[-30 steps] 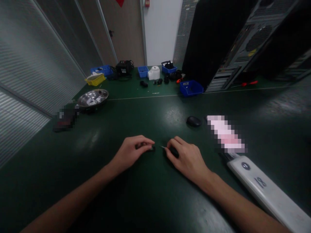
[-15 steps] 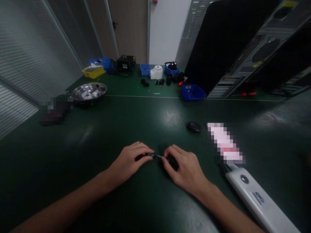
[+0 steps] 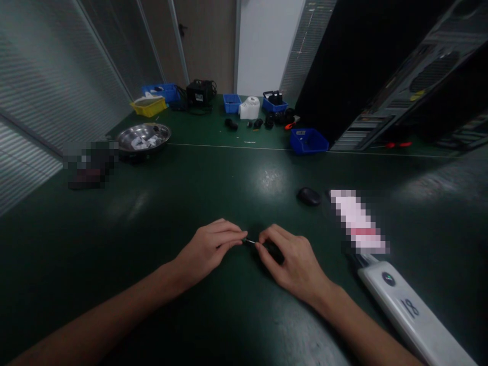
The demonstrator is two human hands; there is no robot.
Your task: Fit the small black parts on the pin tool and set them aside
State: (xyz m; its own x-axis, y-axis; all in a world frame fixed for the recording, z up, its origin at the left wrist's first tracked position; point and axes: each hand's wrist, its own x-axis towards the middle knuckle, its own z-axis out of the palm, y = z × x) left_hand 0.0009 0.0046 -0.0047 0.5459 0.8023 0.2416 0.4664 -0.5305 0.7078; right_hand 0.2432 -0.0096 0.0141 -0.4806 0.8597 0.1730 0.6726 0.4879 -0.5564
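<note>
My left hand is closed near the middle of the table, thumb and fingers pinching a small green circuit board. Only a sliver of the board shows past the fingertips. Facing it, my right hand is curled round a dark tool with a thin metal shaft. The shaft points left and its end meets or nearly meets the board; contact is too small to make out. A black rounded part shows under the right palm, mostly covered by the fingers.
Beyond my right hand lies a black computer mouse. To the right are a blurred-out phone-like screen and a white device marked 18. Farther off stand a metal bowl, a blue bin and a white housing.
The two hands have come closer together, so the metal shaft now reaches the board's edge. Less of the board shows than half a second ago. The view has shifted slightly.
</note>
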